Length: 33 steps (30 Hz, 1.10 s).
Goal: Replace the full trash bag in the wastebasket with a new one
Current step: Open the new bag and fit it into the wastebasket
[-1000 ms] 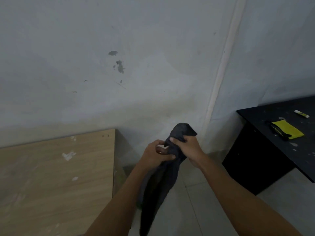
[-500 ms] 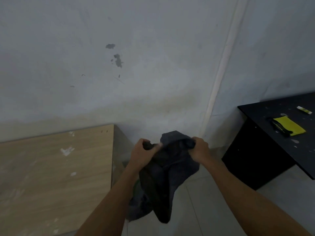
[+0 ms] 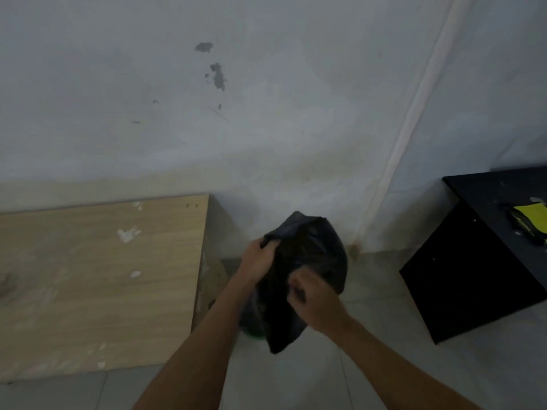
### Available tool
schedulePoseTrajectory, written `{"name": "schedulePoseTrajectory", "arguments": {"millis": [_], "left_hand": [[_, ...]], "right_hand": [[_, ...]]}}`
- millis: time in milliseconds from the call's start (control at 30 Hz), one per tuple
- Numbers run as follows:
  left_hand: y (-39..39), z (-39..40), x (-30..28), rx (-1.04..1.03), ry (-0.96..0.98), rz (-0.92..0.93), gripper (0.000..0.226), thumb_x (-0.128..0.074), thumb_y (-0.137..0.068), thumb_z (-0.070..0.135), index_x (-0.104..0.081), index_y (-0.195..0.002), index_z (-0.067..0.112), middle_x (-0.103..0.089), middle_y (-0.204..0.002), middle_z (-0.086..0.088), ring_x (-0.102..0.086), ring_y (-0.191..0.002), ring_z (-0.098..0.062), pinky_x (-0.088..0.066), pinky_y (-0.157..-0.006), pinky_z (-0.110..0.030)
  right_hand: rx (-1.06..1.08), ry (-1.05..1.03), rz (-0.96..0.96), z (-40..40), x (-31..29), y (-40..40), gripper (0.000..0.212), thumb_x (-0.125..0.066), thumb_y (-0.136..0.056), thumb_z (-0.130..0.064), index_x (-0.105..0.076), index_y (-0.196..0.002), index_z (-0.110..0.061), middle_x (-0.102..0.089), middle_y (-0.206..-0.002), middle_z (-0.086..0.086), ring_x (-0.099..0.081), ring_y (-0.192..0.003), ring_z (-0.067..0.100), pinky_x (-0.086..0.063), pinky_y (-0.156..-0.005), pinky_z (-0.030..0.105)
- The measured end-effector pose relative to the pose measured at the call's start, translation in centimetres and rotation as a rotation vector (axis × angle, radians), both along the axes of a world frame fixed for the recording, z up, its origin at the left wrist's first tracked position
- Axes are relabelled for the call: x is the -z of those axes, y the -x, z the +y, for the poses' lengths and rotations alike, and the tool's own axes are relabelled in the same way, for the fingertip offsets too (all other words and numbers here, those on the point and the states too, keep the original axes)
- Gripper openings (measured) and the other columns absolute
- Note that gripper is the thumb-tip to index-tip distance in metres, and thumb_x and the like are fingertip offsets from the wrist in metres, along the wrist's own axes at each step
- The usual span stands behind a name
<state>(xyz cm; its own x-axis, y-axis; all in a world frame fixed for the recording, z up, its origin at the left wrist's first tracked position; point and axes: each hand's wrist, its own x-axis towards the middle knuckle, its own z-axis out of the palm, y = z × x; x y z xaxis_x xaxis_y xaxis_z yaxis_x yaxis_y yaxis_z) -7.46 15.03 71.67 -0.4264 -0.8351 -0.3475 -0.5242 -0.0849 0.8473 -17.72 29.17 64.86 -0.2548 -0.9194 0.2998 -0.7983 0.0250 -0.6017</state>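
Observation:
A black trash bag (image 3: 313,255) hangs in the air in front of me, puffed open near its top. My left hand (image 3: 257,261) grips the bag's left edge. My right hand (image 3: 310,297) is clenched on the near edge, lower and closer to me. A sliver of green (image 3: 254,337) shows under the bag's lower left, on the floor by the wooden desk; I cannot tell whether it is the wastebasket. The bag's bottom end dangles above the tiled floor.
A light wooden desk (image 3: 97,279) stands at the left against the wall. A black desk (image 3: 479,261) stands at the right, with a yellow and black item (image 3: 529,220) on it. Grey floor tiles (image 3: 370,365) lie between them, below the wall corner.
The bag went from a twisted bunch held together by both hands to being pulled apart and puffed open. My right hand dropped lower and nearer to me; the view shifted slightly left.

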Motion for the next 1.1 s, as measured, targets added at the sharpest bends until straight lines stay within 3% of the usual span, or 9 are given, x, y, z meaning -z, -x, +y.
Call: {"name": "schedulePoseTrajectory", "arguments": {"millis": [167, 267, 333, 500, 700, 800, 900, 1000, 1100], "left_hand": [[-0.3, 1.0, -0.1, -0.051, -0.197, 0.278, 0.021, -0.082, -0.088, 0.016, -0.077, -0.108, 0.011, -0.081, -0.095, -0.001, -0.078, -0.087, -0.013, -0.058, -0.065, -0.018], [-2.7, -0.3, 2.4, -0.008, 0.192, -0.074, 0.026, -0.082, -0.078, 0.000, -0.075, -0.103, 0.004, -0.077, -0.091, -0.007, -0.074, -0.088, -0.023, -0.045, -0.061, -0.016], [-4.8, -1.0, 4.7, -0.053, 0.360, -0.262, 0.017, -0.068, -0.078, -0.004, -0.072, -0.095, -0.001, -0.075, -0.089, -0.022, -0.071, -0.088, -0.040, -0.040, -0.063, -0.028], [-7.6, -1.9, 9.1, -0.140, 0.265, -0.338, 0.024, -0.056, -0.080, 0.002, -0.071, -0.096, -0.006, -0.070, -0.095, -0.031, -0.067, -0.094, -0.050, -0.049, -0.071, -0.042], [-6.9, -4.3, 13.6, -0.339, -0.138, -0.136, 0.031, -0.051, -0.099, 0.013, -0.059, -0.127, 0.002, -0.064, -0.127, -0.024, -0.060, -0.118, -0.042, -0.046, -0.097, -0.044], [-5.7, -6.1, 16.6, -0.376, -0.365, 0.058, 0.034, -0.067, -0.094, 0.026, -0.068, -0.123, 0.008, -0.072, -0.120, -0.016, -0.068, -0.107, -0.030, -0.055, -0.093, -0.044], [-4.7, -7.0, 18.4, -0.358, -0.465, 0.227, 0.017, -0.081, -0.087, 0.015, -0.078, -0.102, 0.009, -0.080, -0.103, -0.015, -0.075, -0.097, -0.031, -0.062, -0.085, -0.044], [-4.3, -7.8, 19.8, -0.370, -0.588, 0.383, 0.018, -0.078, -0.090, 0.009, -0.077, -0.106, 0.001, -0.079, -0.105, -0.020, -0.076, -0.099, -0.037, -0.061, -0.081, -0.041], [-4.3, -8.3, 21.6, -0.430, -0.685, 0.481, 0.031, -0.074, -0.092, 0.013, -0.072, -0.118, -0.003, -0.077, -0.112, -0.024, -0.075, -0.101, -0.040, -0.062, -0.085, -0.044]], "right_hand": [[0.065, -0.509, -0.329, -3.6, 4.3, -0.8, 0.043, -0.042, -0.106, -0.017, -0.046, -0.149, -0.016, -0.056, -0.144, 0.011, -0.053, -0.130, 0.031, -0.038, -0.111, 0.032], [0.021, -0.763, -0.174, -4.2, 6.7, 1.5, 0.069, -0.038, -0.105, -0.030, -0.003, -0.164, -0.032, -0.029, -0.166, 0.014, -0.044, -0.141, 0.038, -0.037, -0.117, 0.043], [0.053, -0.868, -0.149, -4.0, 8.1, 3.3, 0.077, -0.037, -0.102, -0.034, 0.013, -0.161, -0.036, -0.036, -0.162, 0.016, -0.058, -0.126, 0.038, -0.047, -0.108, 0.047], [0.207, -1.131, 0.113, -4.3, 8.3, 4.9, 0.041, -0.044, -0.097, -0.039, -0.054, -0.133, -0.020, -0.066, -0.118, 0.007, -0.062, -0.108, 0.030, -0.045, -0.106, 0.053], [0.397, -0.782, 0.157, -5.4, 11.6, 4.1, 0.016, -0.056, -0.093, -0.041, -0.059, -0.088, -0.025, -0.067, -0.090, -0.005, -0.066, -0.089, 0.022, -0.037, -0.084, 0.038], [0.648, -0.770, -0.187, -6.0, 15.9, 4.8, 0.066, -0.083, -0.073, -0.054, -0.053, -0.125, -0.025, -0.056, -0.132, 0.005, -0.056, -0.119, 0.029, -0.042, -0.093, 0.043], [0.609, -0.830, -0.578, -7.0, 20.5, 5.0, 0.145, -0.097, -0.050, -0.058, -0.011, -0.163, -0.026, -0.024, -0.166, 0.007, -0.029, -0.150, 0.033, -0.032, -0.118, 0.054], [0.490, -0.894, -0.912, -8.2, 24.6, 4.4, 0.178, -0.097, -0.030, -0.066, 0.019, -0.160, -0.027, -0.011, -0.171, 0.006, -0.023, -0.154, 0.030, -0.030, -0.121, 0.051], [0.432, -0.876, -1.091, -9.8, 27.0, 3.8, 0.195, -0.094, -0.010, -0.067, 0.020, -0.160, -0.018, -0.017, -0.169, 0.009, -0.027, -0.153, 0.032, -0.040, -0.112, 0.046]]}}
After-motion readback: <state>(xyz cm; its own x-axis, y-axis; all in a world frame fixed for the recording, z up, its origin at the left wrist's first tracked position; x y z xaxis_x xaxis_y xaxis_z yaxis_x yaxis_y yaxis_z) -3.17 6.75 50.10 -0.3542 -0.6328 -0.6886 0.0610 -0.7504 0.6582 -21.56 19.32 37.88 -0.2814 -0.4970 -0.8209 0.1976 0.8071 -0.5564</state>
